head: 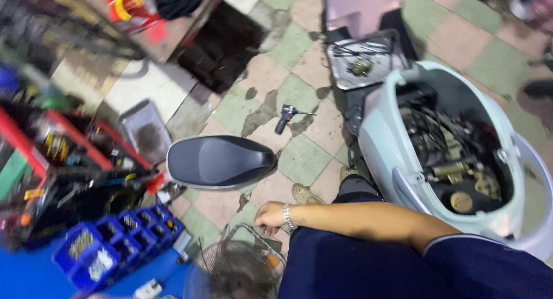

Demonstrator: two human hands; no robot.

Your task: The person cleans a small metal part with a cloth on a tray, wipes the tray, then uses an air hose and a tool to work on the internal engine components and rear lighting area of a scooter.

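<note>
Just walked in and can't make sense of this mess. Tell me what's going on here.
A person crouches on the tiled floor beside a pale scooter with its body open and wiring exposed. The removed black seat lies on the floor. One hand, wearing a bracelet, reaches toward a wire fan guard; which hand is unclear. Blue parts bins sit nearby.

A detached black scooter seat (220, 161) lies near blue parts bins (115, 244).

No packages, labels, signs, screens
</note>
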